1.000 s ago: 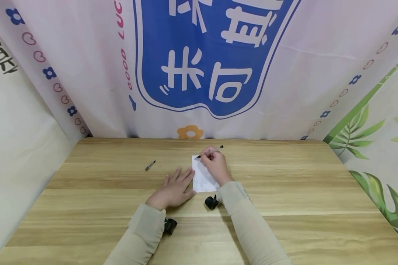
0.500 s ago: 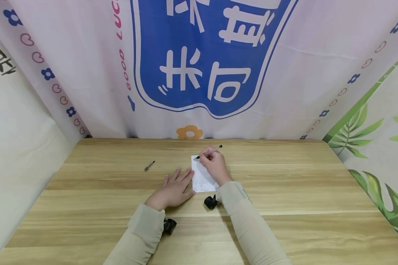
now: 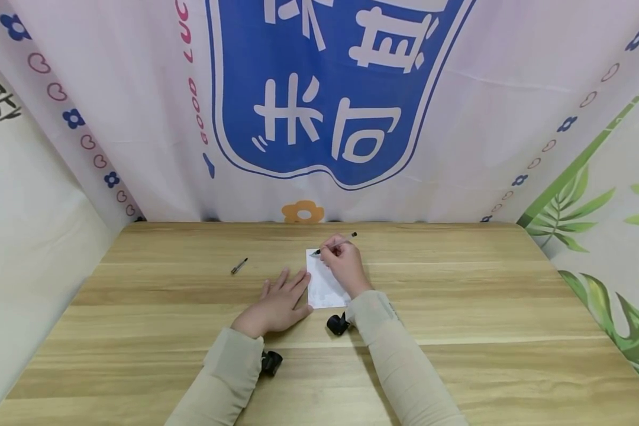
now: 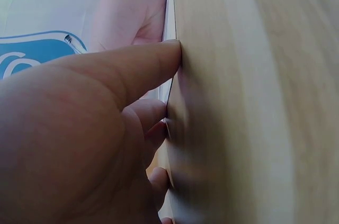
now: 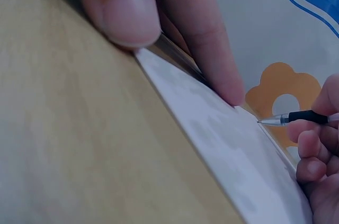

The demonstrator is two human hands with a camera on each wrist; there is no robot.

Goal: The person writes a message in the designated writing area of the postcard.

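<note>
A small white sheet of paper (image 3: 323,291) lies on the wooden table between the hands. My right hand (image 3: 347,267) pinches a pen (image 3: 342,241) with a black grip, its metal tip at the sheet's far left corner. In the right wrist view the pen tip (image 5: 270,122) meets the paper, or nearly so; any ink mark is too small to tell. With fingers spread, my left hand (image 3: 274,305) rests on the table, thumb and fingertips along the sheet's left edge. That left hand (image 4: 79,118) fills much of the left wrist view.
A short dark and clear piece, perhaps a pen cap (image 3: 239,266), lies left of the paper. Black wrist cameras sit at both sleeves, one by the right cuff (image 3: 338,324). A printed curtain (image 3: 165,148) hangs behind the table's far edge.
The whole head view has shifted slightly left. Both hands, the pen and the paper stay almost in the same place relative to each other.
</note>
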